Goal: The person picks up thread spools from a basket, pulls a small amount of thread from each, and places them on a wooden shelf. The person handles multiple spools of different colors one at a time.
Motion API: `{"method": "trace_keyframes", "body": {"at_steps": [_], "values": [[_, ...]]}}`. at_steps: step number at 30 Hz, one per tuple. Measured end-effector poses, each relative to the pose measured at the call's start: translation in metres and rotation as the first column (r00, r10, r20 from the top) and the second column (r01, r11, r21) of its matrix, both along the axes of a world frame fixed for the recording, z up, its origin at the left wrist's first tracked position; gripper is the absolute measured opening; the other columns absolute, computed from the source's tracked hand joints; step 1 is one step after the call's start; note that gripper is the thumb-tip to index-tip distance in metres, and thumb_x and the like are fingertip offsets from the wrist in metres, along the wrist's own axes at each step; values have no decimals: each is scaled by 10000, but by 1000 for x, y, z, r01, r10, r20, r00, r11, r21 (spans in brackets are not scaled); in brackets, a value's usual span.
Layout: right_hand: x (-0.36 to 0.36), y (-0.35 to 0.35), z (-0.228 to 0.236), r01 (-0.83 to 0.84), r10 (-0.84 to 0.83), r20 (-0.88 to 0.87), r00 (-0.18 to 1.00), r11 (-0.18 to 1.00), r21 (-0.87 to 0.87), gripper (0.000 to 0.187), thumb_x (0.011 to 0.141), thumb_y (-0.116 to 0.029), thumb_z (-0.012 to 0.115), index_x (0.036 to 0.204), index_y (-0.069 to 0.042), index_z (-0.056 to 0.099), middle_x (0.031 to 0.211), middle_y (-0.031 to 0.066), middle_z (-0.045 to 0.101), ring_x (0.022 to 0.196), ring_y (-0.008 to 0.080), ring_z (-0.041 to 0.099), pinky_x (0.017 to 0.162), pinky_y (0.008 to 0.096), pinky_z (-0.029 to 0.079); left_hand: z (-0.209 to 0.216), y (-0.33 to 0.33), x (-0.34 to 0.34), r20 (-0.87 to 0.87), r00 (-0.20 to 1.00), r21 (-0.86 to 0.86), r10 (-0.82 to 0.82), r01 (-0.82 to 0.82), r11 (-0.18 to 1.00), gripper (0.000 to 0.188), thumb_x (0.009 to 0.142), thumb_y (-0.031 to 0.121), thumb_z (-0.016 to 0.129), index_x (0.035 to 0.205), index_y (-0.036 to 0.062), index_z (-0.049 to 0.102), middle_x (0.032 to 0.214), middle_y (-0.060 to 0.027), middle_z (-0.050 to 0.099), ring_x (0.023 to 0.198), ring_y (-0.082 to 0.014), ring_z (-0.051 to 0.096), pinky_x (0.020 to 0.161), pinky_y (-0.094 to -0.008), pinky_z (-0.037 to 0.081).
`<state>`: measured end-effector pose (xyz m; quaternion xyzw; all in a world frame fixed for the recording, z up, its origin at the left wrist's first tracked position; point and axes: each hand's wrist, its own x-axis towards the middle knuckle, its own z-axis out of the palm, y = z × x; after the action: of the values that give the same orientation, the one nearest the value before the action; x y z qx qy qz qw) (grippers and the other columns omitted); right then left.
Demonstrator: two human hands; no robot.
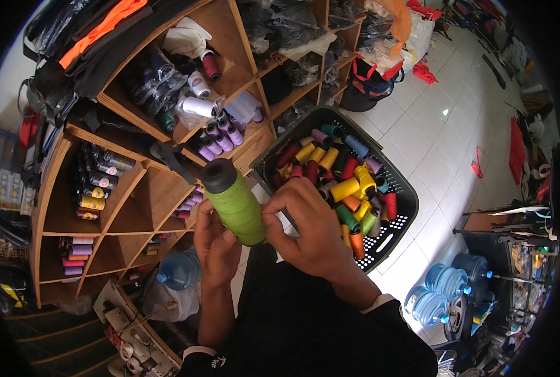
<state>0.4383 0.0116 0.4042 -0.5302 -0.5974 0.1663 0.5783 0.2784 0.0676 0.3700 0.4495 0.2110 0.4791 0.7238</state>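
Note:
A lime-green spool of thread with a dark cap-like end is held up in front of me, tilted with that end toward the upper left. My left hand grips it from the left and below, thumb along its side. Close against the spool's right side, my right hand has thumb and forefinger pinched together. Whatever sits between those fingertips is too small to make out. Beyond my right hand stands a dark plastic basket with perforated walls, heaped with thread spools in many colours.
Wooden cubby shelves on the left hold purple, white and dark spools and bagged items. Blue water jugs stand at the right on the tiled floor; another jug is at lower left, near a sewing machine.

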Motion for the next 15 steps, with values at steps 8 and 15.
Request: {"method": "trace_keyframes", "body": {"at_steps": [8, 15], "values": [[13, 3, -15, -65, 59, -128, 990, 997, -45, 105, 741, -8, 531, 820, -6, 462, 788, 136, 460, 795, 323, 467, 699, 389, 387, -3, 8, 2, 116, 984, -119, -136, 150, 981, 564, 849, 216, 583, 1318, -9, 362, 1255, -205, 487, 1140, -309, 530, 907, -469, 471], [34, 11, -37, 389, -348, 224, 910, 904, -177, 142, 784, -17, 582, 923, -8, 610, 890, 134, 562, 933, 325, 508, 816, 408, 408, -1, 11, 1, 158, 983, -199, -93, 124, 972, 582, 863, 337, 564, 1284, -33, 403, 1174, -224, 527, 874, -338, 613, 640, -339, 502]]}}
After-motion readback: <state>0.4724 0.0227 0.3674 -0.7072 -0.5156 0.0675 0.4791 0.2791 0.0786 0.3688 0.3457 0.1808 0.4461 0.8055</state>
